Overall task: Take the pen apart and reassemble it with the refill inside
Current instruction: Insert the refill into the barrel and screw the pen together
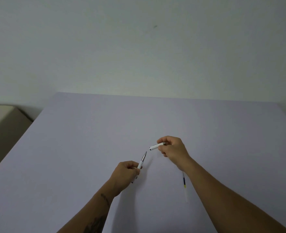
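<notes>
Table (88, 140) carries all. Left hand (124, 174) clamped on pen body (141, 161), tip up. Right of it, apart, right hand (171, 147) pinches cap (156, 146). Refill (184, 181) lies on table, right of pen body. Step seems disassembly; next likely needs barrel unscrewed.

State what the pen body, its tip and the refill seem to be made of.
Pen body: glossy white, plastic or painted metal; unclear.
Tip: likely metal, silvery grey and tapered.
Refill: probably clear plastic tube, with dark and yellow sections showing through.
</notes>
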The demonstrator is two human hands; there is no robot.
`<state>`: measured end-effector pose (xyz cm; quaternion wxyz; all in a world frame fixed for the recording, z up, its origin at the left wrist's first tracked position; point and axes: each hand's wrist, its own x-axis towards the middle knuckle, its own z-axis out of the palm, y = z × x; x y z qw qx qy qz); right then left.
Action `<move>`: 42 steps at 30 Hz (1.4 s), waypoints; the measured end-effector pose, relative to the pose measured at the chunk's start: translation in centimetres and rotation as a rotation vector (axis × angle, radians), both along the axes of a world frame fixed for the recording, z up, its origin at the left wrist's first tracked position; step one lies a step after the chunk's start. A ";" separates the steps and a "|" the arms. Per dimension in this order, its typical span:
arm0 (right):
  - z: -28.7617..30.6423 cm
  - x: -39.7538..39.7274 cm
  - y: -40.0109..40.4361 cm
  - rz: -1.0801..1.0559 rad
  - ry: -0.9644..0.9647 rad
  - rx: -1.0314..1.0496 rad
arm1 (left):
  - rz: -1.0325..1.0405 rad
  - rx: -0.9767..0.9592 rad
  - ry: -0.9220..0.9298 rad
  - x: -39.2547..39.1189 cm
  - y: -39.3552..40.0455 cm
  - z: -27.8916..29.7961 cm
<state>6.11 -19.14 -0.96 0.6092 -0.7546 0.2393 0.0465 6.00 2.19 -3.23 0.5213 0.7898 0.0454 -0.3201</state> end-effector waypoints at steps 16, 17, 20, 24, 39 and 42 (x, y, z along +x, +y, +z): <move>3.9 -3.5 3.1 0.076 -0.058 0.002 | -0.102 -0.058 -0.110 -1.1 1.4 3.8; 4.1 -3.6 3.4 0.054 -0.073 0.029 | -0.104 -0.071 -0.113 -1.2 1.3 4.0; 4.2 -3.9 4.0 -0.087 -0.112 0.143 | -0.088 -0.095 -0.137 -1.5 1.2 4.6; 4.5 -4.0 4.8 -0.165 -0.142 0.210 | -0.058 -0.080 -0.191 -1.2 1.0 5.6; 4.8 -4.5 6.0 -0.225 -0.044 0.188 | -0.040 -0.082 -0.412 -2.1 -1.2 5.9; 4.3 -4.7 5.2 -0.229 -0.029 0.063 | -0.031 -0.017 -0.550 -2.8 -0.6 4.1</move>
